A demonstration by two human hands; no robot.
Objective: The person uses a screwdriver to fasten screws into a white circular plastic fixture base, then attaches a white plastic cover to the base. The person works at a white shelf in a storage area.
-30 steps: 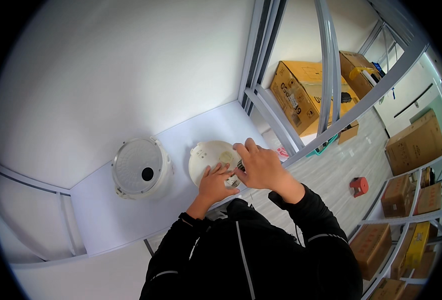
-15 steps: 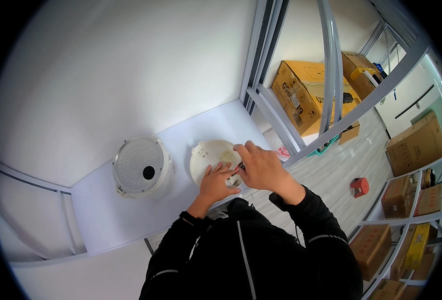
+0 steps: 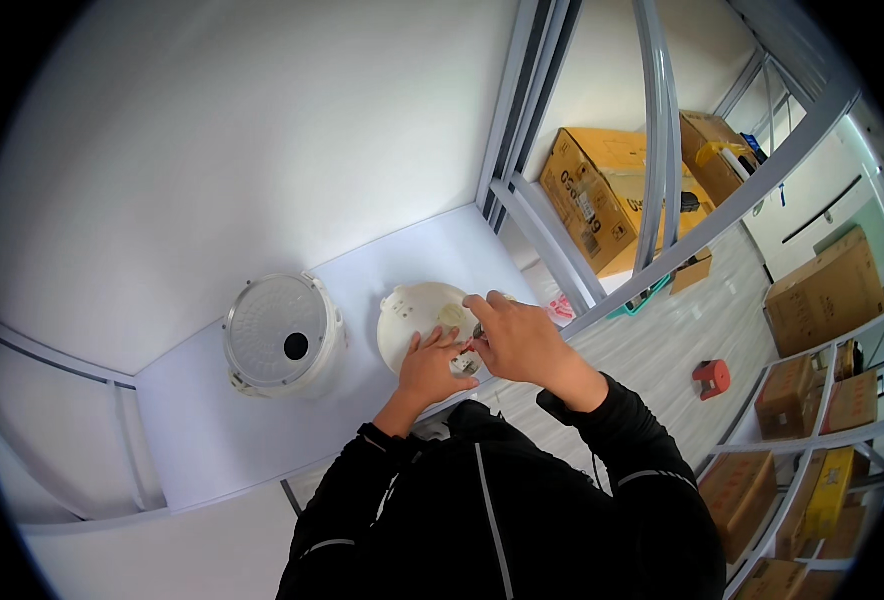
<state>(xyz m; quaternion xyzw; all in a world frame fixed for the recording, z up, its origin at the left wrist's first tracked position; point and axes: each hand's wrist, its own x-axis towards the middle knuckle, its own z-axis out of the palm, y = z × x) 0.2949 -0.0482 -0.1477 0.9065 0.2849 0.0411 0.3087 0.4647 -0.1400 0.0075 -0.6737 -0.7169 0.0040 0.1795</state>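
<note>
A round white plastic cover [image 3: 399, 318] lies on the table in front of me, a pale translucent disc [image 3: 453, 316] at its middle. My left hand [image 3: 429, 370] rests on the cover's near side, its fingers stretched out and spread. Over the right side of the same cover, my right hand [image 3: 525, 343] is closed around a small red and dark tool [image 3: 469, 347] whose kind I cannot make out. The tool's lower end sits close to my left fingertips. Small metal parts [image 3: 465, 365] show on the cover near my left thumb.
To the left stands a white round appliance body [image 3: 280, 333] with a translucent top and a black circle. The white table [image 3: 192, 435] meets a wall behind. Metal frame posts [image 3: 556, 243], cardboard boxes [image 3: 602, 200], a red stool [image 3: 712, 378] and loaded shelves [image 3: 792, 450] are at the right.
Both hands stay nearly in place over the cover. My right hand and the tool have shifted only slightly, and the whole view has tilted a little.
</note>
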